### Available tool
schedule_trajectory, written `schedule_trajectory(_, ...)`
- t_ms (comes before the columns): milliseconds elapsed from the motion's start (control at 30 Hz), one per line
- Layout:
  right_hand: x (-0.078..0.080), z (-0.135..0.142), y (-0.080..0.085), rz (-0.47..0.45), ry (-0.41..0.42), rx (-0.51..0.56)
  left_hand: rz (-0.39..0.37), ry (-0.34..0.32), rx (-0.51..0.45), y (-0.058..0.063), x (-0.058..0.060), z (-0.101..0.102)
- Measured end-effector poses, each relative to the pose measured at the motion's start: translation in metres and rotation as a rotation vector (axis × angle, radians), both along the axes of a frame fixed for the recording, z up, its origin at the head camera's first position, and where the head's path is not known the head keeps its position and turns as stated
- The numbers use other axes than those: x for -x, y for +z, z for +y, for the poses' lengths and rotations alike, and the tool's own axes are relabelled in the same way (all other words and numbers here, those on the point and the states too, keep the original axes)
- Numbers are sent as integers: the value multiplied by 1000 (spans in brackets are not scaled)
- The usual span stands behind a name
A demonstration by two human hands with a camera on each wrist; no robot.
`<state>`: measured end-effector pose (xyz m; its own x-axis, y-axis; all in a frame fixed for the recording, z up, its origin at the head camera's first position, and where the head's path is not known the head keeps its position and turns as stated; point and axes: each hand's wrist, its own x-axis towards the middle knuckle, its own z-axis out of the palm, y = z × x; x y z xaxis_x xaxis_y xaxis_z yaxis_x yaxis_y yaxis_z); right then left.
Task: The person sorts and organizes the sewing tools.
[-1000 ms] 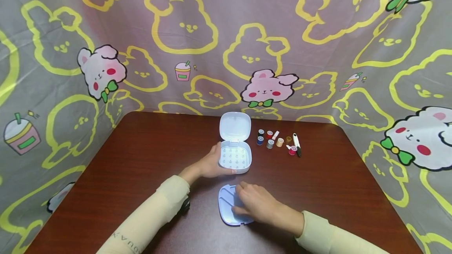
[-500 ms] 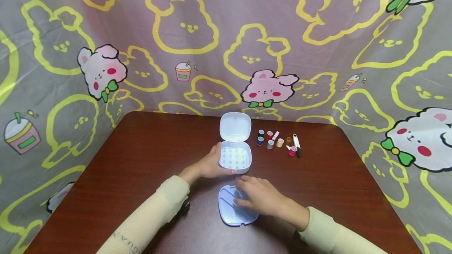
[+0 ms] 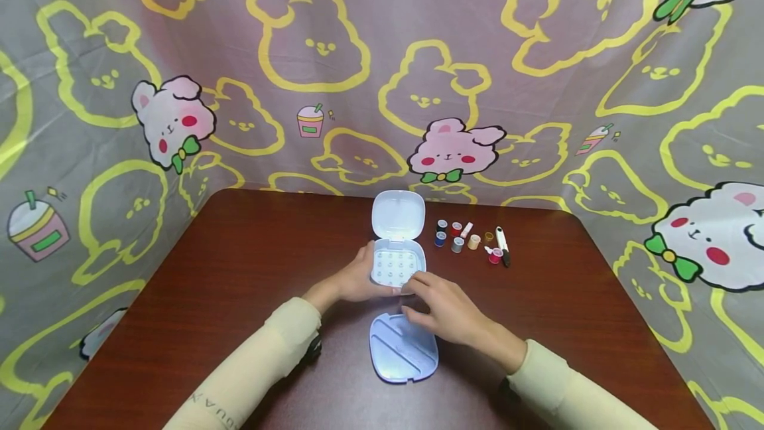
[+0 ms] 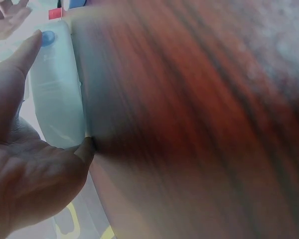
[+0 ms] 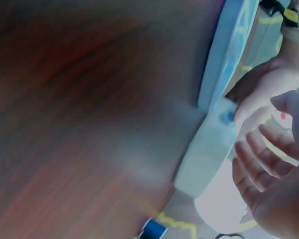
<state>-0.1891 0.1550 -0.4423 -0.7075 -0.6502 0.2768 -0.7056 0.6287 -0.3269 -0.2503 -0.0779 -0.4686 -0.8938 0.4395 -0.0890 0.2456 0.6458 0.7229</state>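
Note:
A pale blue plastic sewing box (image 3: 396,264) stands on the table with its hinged lid raised at the back. Rows of small pegs show inside it. My left hand (image 3: 358,276) grips the box's left side, thumb along the front wall. In the left wrist view that thumb lies by a round blue button (image 4: 48,38) on the box. My right hand (image 3: 447,307) is over the box's front right corner, fingers bent and spread; nothing shows in them in the right wrist view. Just below it, a pale blue divided tray (image 3: 396,357) lies on the table in front of the box.
To the right of the box lie several small thread spools (image 3: 457,244), a small pink-and-white piece (image 3: 467,229), a yellowish ring (image 3: 489,237) and a slim white-and-black tool (image 3: 502,245). A patterned cloth (image 3: 334,171) hangs behind the brown table (image 3: 268,237).
My right hand has moved up and away from the divided tray to the box's front right corner, uncovering the tray. My left hand and the box have stayed in place.

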Motion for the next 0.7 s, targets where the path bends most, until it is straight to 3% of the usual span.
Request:
schedule_trajectory(267, 19, 13, -8, 32, -56, 37, 32, -11, -11, -1, 1, 0)
schedule_trajectory(700, 52, 39, -13, 58, -240, 93, 22, 1, -9, -2, 1, 0)
